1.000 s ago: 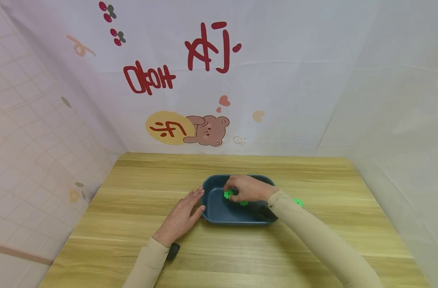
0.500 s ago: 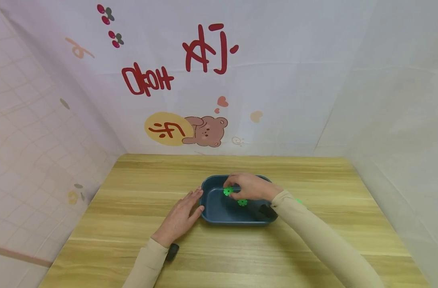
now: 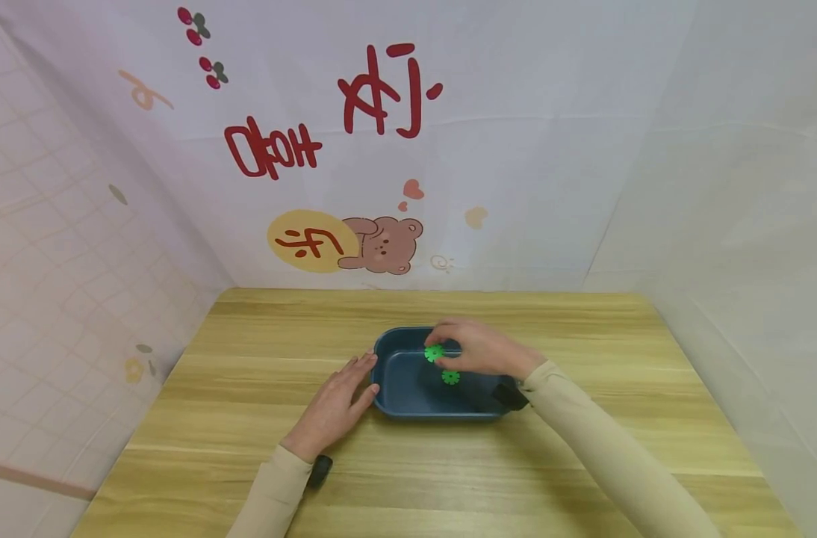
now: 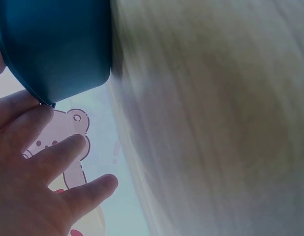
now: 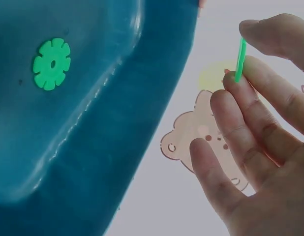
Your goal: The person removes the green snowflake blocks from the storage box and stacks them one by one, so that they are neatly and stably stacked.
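Observation:
Over the blue tray [image 3: 408, 413], my right hand [image 3: 479, 350] pinches a green notched plastic disc [image 3: 434, 353] between thumb and fingers. The right wrist view shows that held disc [image 5: 241, 60] edge-on at the fingertips. A second green disc [image 3: 451, 377] lies flat on the tray's floor; its notched rim and centre hole show plainly in the right wrist view. My left hand [image 3: 331, 407] rests against the tray's left end with its fingers extended. In the left wrist view, some fingers of the left hand [image 4: 39, 162] touch the tray's rim [image 4: 29, 88].
The tray stands on a wood-grain table [image 3: 408, 478]. Behind the table hangs a white printed cloth [image 3: 516, 164] with a bear and red characters, and pale cloth also encloses both sides. A dark band [image 3: 319, 472] sits at the left wrist.
My right hand has risen slightly and shifted right with the pinched disc, away from the tray's floor. The disc right of the tray is now hidden behind the sleeve. The left hand stays put.

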`<state>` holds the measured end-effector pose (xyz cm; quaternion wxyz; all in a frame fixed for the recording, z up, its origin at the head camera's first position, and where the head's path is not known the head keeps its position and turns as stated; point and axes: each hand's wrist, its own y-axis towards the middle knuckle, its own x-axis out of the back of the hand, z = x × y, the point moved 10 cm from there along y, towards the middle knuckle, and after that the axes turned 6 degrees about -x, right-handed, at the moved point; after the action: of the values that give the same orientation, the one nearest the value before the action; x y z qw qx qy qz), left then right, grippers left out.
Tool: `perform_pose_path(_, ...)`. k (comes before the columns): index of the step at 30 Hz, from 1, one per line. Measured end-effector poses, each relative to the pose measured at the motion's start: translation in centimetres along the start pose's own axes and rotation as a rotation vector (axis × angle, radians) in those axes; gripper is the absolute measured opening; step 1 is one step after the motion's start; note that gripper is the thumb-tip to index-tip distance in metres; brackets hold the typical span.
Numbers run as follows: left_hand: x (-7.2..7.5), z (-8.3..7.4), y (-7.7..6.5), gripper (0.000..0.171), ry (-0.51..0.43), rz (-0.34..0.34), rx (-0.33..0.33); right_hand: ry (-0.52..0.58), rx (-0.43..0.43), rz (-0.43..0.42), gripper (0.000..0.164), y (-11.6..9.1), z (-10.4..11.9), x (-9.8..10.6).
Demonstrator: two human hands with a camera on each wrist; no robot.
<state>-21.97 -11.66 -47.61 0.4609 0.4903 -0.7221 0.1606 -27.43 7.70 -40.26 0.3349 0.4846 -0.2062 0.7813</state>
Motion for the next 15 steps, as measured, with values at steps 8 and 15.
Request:
perform_pose_path(8, 0.1, 0.0, 0.1, 0.06, -0.008, -0.005, -0.006, 0.023, 0.003, -0.045, 0.029, -1.6, -0.1, 0.9)
perform_pose_path(15, 0.1, 0.0, 0.1, 0.06, -0.001, 0.0, -0.002, 0.017, 0.012, -0.096, 0.029, -2.9, 0.0, 1.7)
